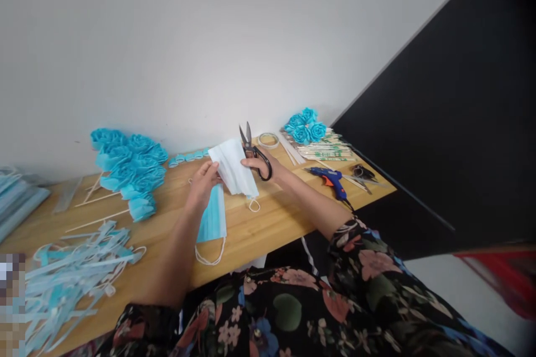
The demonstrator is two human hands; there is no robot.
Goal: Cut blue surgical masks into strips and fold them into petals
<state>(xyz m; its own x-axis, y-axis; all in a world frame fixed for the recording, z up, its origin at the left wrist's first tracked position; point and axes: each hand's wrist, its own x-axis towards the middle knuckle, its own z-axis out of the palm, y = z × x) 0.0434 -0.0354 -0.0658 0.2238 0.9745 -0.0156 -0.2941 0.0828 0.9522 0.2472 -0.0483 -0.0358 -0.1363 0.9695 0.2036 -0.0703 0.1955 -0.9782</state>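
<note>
- Apparently, the step in hand is handling a pale mask (232,167), held up between both hands above the wooden table (268,228), with one ear loop (254,206) dangling from its lower edge.
- The left hand (205,179) has a narrow pinch on the mask's left edge, thumb against fingers.
- The right hand (264,164) grips the black scissors (249,149), its thumb lying on the mask's right edge (so it seems to do two jobs at once). The blades stand slightly parted and point away from the person, beside the mask rather than across it.
- A blue mask (213,217) lies on the table below the left hand, its loop towards the person; a heap of cut strips (79,279) lies farther left.
- If a cut is meant, the next move calls for a steady left pinch and the blades turned onto the mask's edge.
</note>
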